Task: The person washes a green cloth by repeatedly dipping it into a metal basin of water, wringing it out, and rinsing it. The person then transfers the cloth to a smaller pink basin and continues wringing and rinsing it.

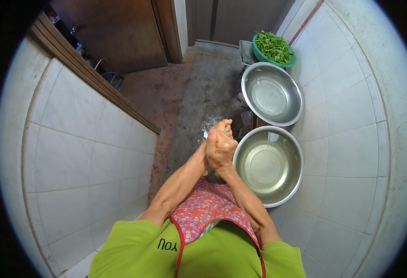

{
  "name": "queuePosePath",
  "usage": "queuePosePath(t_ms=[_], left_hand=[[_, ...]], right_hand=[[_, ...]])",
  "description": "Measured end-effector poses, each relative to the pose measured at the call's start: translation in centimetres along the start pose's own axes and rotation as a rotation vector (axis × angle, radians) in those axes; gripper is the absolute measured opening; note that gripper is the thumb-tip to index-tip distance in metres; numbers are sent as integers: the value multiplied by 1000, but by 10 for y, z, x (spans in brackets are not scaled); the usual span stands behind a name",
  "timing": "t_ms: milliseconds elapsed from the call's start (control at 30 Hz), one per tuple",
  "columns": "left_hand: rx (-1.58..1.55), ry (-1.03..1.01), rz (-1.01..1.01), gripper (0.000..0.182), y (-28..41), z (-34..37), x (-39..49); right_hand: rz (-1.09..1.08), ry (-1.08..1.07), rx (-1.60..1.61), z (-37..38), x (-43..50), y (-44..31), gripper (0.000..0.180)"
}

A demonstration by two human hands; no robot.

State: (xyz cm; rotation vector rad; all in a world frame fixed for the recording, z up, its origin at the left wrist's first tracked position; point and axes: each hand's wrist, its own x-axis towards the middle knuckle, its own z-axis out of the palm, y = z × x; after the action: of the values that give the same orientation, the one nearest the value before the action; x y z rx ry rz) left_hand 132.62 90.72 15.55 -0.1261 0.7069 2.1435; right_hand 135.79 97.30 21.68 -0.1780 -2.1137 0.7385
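My left hand (pixel 223 125) and my right hand (pixel 220 147) are pressed together in front of my apron, just left of the nearer metal basin. A small bit of a pale green thing (pixel 225 131) shows between the fingers of my left hand; what it is cannot be made out. My right hand is curled tightly against the left, and its palm side is hidden. The nearer metal basin (pixel 237 158) holds water with green leaf bits in it. Beyond it sits a second metal basin (pixel 298 87), tilted, with a few green scraps inside.
A green plastic basket (pixel 259 55) full of leafy greens (pixel 274 47) stands at the far end, beside a grey tray (pixel 245 52). White tiled walls rise on the left (pixel 64 153) and right (pixel 346 149). The concrete floor (pixel 203 90) has a wet patch. A brown wooden door (pixel 116 31) stands ajar.
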Motion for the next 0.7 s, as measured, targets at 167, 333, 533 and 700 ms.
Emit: queuePosePath(t_ms=[167, 333, 533, 700], left_hand=[[242, 203, -239, 25, 14, 22, -9], [172, 195, -141, 39, 63, 50, -20], [915, -316, -113, 31, 86, 40, -45], [679, 2, -81, 23, 75, 37, -42]], right_hand=[[500, -103, 91, 5, 17, 33, 53], [683, -1043, 253, -52, 48, 57, 60], [745, -731, 984, -100, 64, 57, 22], [867, -475, 1036, -89, 57, 71, 18]])
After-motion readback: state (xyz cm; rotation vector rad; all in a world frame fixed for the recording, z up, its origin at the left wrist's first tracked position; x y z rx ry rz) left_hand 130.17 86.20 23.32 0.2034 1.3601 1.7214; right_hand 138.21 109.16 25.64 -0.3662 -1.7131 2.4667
